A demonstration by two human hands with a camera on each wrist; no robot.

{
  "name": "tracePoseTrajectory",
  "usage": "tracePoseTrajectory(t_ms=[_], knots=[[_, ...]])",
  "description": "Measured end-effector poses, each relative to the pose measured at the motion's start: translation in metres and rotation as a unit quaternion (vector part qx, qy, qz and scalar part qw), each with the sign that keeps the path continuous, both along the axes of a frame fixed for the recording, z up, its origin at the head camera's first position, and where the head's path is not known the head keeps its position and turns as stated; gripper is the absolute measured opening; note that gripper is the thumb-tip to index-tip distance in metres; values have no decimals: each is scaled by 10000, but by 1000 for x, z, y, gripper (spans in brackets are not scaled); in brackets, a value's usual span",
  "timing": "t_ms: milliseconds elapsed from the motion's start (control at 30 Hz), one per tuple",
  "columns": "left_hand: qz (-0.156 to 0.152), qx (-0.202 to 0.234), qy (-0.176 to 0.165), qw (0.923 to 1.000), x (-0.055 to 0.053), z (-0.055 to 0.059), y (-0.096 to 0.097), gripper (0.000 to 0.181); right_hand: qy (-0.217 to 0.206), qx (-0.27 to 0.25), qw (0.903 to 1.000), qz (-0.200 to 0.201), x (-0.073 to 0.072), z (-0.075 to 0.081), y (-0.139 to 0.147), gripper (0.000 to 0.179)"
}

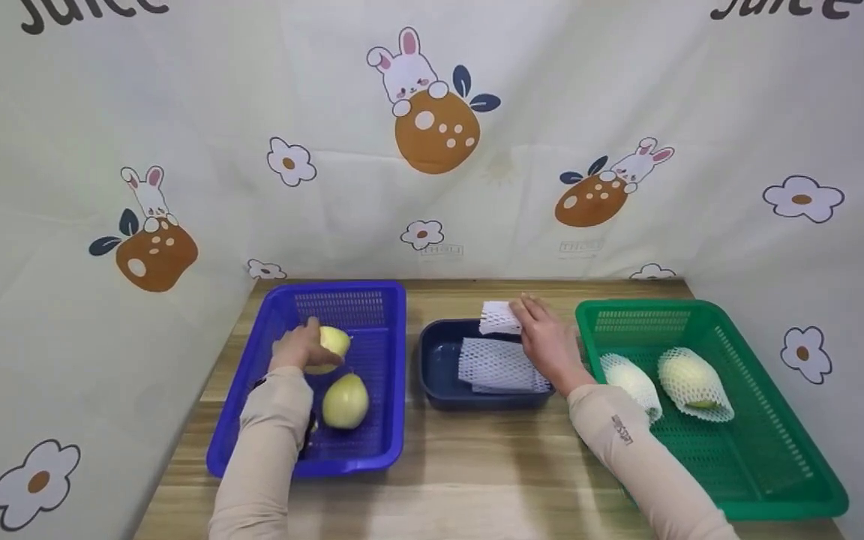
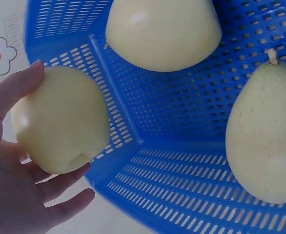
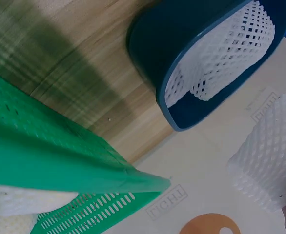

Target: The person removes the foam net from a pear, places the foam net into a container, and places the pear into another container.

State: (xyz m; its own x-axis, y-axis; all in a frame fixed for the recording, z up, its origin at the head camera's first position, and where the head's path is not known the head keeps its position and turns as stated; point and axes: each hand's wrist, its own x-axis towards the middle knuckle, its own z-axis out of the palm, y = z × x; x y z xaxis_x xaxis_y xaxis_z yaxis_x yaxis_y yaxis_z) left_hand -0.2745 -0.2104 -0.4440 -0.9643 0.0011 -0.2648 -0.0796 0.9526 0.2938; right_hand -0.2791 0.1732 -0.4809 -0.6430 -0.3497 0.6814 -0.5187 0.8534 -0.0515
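My left hand (image 1: 298,346) grips a pale yellow melon (image 2: 62,119) over the far left part of the blue basket (image 1: 398,375). Its thumb lies along one side of the fruit and the fingers curl beneath, as the left wrist view shows. Two more melons, one with a stubby stem (image 2: 273,56), rest in that basket. Above the dark blue bin (image 1: 439,367), my right hand (image 1: 550,337) pinches a white foam net sleeve (image 1: 499,318), which hangs beside the bin in the right wrist view. Several flat foam net sleeves (image 1: 503,365) lie inside the bin. Most of the right hand is outside its wrist view.
To the right stands a green basket (image 1: 784,390) holding two melons (image 1: 691,379) wrapped in foam nets. Its left rim is close to my right forearm. A wooden table (image 1: 462,480) carries all the containers, and a printed cloth (image 1: 537,202) hangs behind and at both sides.
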Motion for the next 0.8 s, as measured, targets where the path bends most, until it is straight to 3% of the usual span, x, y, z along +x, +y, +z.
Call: tracePoseTrajectory(t_ms=[267,467,633,800], knots=[[100,17,-530,9985,6,-10,-4,93,-195,141,9997,-51,-1,-15,-7,35],[87,-27,-591,9982,6,-14,-5,94,-317,324,9990,-58,2,-26,-8,36],[105,-91,-722,9973,7,-17,-6,93,-760,632,9951,-35,6,-33,-10,35],[133,-160,-819,9964,11,-20,-8,91,-1506,957,9839,110,11,-34,-11,33]])
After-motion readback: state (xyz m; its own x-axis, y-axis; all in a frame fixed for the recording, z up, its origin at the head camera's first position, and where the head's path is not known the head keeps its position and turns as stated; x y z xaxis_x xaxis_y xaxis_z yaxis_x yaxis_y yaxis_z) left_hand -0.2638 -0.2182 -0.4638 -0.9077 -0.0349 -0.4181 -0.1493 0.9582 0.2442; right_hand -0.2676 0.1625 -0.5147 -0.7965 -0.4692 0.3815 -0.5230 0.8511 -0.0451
